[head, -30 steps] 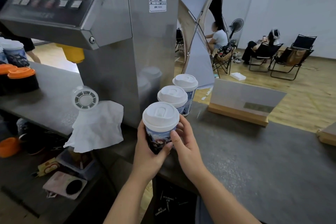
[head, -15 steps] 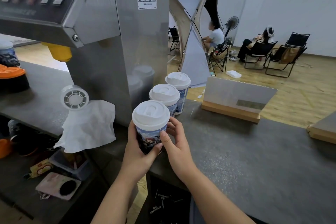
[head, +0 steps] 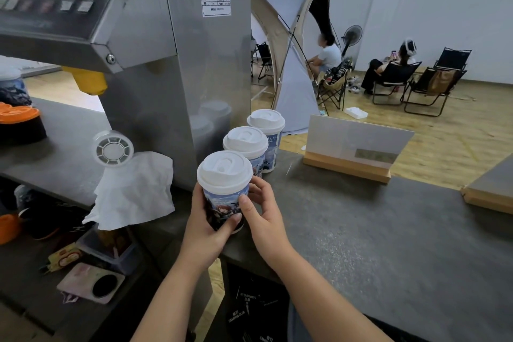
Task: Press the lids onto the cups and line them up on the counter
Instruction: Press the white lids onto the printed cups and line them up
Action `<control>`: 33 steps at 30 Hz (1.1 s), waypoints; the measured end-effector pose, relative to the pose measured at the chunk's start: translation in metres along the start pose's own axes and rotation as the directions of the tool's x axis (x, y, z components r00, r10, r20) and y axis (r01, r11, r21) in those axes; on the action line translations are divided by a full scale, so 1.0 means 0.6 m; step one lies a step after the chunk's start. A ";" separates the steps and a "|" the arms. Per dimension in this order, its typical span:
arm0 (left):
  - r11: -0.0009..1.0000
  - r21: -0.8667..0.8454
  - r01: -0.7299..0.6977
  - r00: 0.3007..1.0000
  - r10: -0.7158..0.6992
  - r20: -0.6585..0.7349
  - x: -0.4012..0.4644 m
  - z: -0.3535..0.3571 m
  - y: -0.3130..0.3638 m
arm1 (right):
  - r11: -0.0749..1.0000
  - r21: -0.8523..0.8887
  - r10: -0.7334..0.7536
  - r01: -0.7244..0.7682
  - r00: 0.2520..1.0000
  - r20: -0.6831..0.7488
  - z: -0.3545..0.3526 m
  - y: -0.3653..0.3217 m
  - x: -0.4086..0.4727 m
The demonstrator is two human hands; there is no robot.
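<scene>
- Holding the nearest lidded cup (head: 224, 189) between both hands, the person has it at the near end of a row beside the steel machine (head: 177, 69); the left hand (head: 204, 230) wraps its fingers and thumb round the printed wall from the left, and the right hand (head: 259, 214) curls round it from the right, thumb laid across the front.
- Compared with a second ago, the grip looks the same and the cup keeps its place relative to the two behind it; what has shifted most is the view itself, which has swung so the machine fills more of the left side.
- The cup's base seems to be at or just over the near edge of the grey worktop (head: 388, 244), but the hands hide the contact, so I cannot tell whether it is fully set down.
- The middle cup (head: 245, 147) and the far cup (head: 266, 133) stand upright with white lids seated, each just beside the next, forming a line that runs away from the person.
- My judgement: this third cup is being settled into the line, lid already pressed on; the hands have yet to let go.
- A crumpled white paper towel (head: 136, 191) hangs off the worktop edge just left of the cup, near enough to be brushed.
</scene>
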State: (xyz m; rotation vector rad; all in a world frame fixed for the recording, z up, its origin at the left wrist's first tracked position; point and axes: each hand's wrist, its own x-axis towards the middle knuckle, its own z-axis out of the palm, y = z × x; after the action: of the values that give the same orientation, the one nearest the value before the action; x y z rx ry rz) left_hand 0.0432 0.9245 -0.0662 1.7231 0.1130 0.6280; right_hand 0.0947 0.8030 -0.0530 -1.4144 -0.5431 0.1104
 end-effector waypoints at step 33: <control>0.840 -0.189 -0.509 0.803 0.542 0.248 -0.060 0.317 0.188 | 0.981 -0.094 -0.191 0.170 0.760 -0.621 -0.366 -0.145 -0.129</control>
State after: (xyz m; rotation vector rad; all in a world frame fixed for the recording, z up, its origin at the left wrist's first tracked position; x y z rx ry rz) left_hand 0.0720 0.7140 0.0043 1.7177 -0.6276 0.7545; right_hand 0.0986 0.5590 -0.0050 -1.3211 -0.1131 -0.5236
